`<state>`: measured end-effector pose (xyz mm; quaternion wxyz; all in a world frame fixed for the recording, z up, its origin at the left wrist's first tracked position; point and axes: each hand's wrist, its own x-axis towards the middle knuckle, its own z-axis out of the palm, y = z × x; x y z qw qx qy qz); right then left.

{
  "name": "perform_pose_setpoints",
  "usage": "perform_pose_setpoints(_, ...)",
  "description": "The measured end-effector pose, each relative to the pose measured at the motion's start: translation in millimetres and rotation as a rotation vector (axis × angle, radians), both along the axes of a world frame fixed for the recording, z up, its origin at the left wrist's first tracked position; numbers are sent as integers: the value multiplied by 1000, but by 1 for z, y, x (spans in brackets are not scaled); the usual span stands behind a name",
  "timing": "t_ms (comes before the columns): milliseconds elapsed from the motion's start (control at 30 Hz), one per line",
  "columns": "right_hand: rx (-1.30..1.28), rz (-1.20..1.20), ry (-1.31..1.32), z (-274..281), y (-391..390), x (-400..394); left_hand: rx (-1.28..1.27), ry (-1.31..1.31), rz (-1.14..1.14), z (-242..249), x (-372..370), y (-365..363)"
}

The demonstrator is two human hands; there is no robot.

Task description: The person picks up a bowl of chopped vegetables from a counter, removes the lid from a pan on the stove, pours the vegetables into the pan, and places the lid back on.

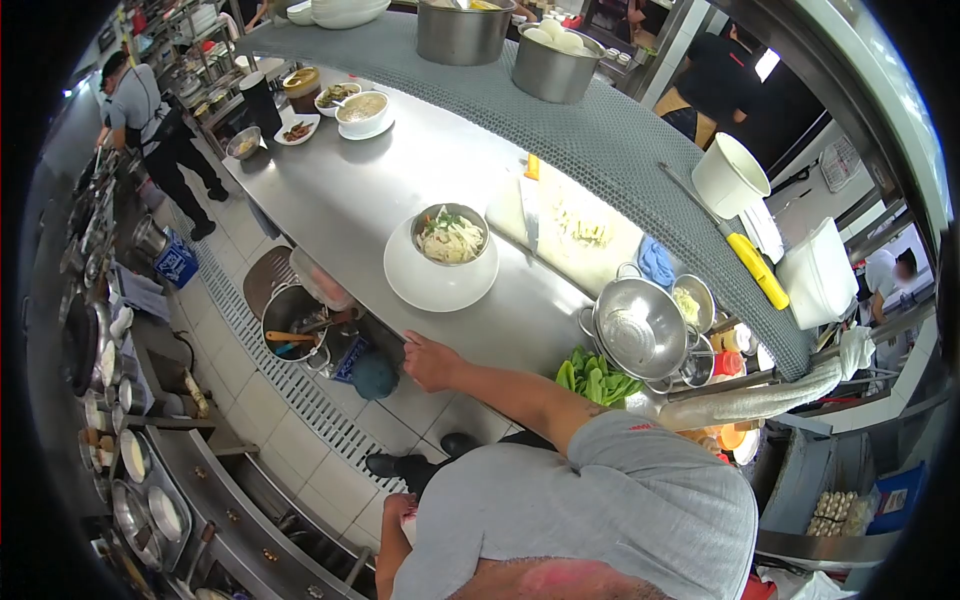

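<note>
Right hand (428,362) resting loosely curled on the counter's (330,200) near edge, holding nothing, just below the plate (440,285) bearing a noodle bowl (450,236), left hand (397,512) low by the body, grip unclear.

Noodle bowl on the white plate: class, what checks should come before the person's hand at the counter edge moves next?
1. Noodle bowl upright on white plate: ok.
2. Right hand at the counter edge, apart from the plate: ok.
3. Steel between hand and plate bare: ok.
4. Knife away from the bowl: not ok, it lies close beside.
5. Left hand free: cannot tell.
</note>
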<state>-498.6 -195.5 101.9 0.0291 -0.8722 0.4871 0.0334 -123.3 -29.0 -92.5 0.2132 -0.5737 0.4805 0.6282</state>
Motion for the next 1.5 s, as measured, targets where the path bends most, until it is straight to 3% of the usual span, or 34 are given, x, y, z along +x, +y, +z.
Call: perform_pose_setpoints(1500, -54, 26, -10, -9, -1, -2, -6, -3, -46, 6, -7, -4)
